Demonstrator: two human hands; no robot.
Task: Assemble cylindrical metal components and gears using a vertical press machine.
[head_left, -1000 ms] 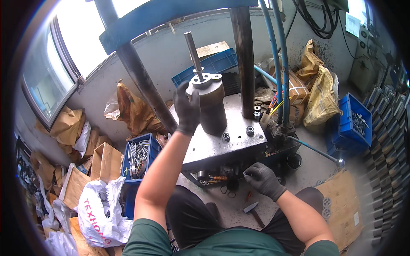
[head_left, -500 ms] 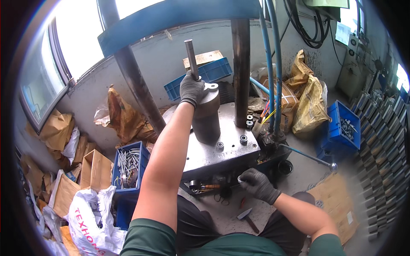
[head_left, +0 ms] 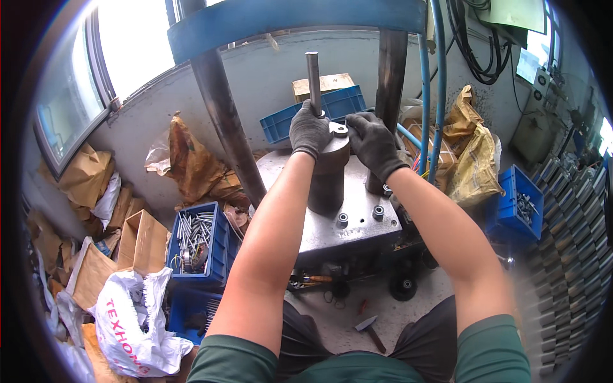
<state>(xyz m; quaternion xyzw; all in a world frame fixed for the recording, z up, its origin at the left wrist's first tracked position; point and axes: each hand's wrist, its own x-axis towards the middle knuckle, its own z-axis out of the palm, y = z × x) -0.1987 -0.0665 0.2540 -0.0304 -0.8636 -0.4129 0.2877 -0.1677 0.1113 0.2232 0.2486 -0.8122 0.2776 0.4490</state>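
My left hand [head_left: 311, 133], in a dark glove, is wrapped round the lower end of a smooth steel rod [head_left: 313, 80] that stands nearly upright. Beneath it a thick dark metal cylinder [head_left: 327, 190] stands on the steel plate [head_left: 373, 235] of a press. On top of the cylinder lies a bright metal piece with a round eye [head_left: 340, 131], beside my left fingers. My gloved right hand [head_left: 377, 145] is at the right side of that eye, fingers bent and pressed together; whatever they pinch is hidden. Small round bushings [head_left: 343, 220] stand on the plate.
A blue crossbeam [head_left: 300, 24] and dark steel columns [head_left: 225, 118] frame the work. Blue hoses [head_left: 438, 96] hang at the right. Blue crates of metal parts [head_left: 196, 246] stand at the left. A hammer [head_left: 370, 333] lies on the floor between my legs.
My right hand has risen from low in front of the plate, where it pinched a small ring-like part, to the cylinder top. The left hand keeps the rod, now more upright. The view has shifted.
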